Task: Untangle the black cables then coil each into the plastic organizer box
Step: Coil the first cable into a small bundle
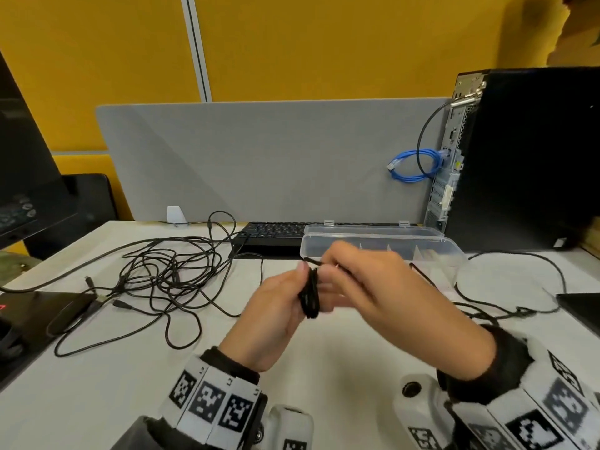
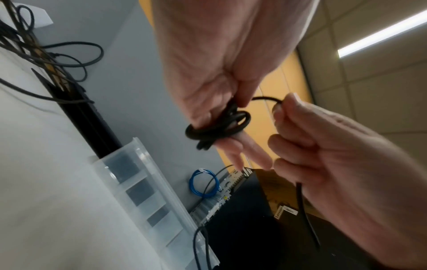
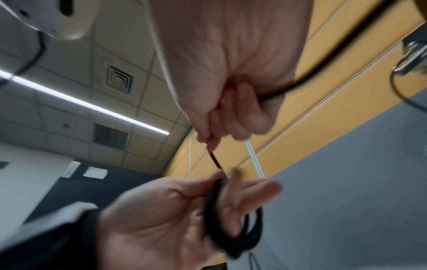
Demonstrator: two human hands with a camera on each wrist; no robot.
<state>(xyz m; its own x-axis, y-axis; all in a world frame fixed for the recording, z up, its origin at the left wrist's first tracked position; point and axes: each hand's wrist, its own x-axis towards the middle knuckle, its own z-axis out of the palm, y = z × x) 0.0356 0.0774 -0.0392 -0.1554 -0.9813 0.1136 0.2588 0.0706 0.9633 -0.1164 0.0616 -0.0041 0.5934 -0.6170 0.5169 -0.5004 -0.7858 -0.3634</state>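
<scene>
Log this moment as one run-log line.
left hand: holds coiled cable | right hand: pinches its free end | organizer box: open | tangle: on desk

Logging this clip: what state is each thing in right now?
Coil: wound, held by the left hand.
Right hand: gripping the cable's loose end.
Cable pile: tangled on the desk.
Organizer box: lid open; no cable visible inside.
Blue cable: looped, one end hanging free.

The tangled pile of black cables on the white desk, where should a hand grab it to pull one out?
Probably at a loose plug end, not the middle. The tangled pile of thin black cables has free connector ends poking out at its near-left edge, clear of the knot. Pinch one from the near side and follow it. The left hand already holds a small black cable coil.
</scene>
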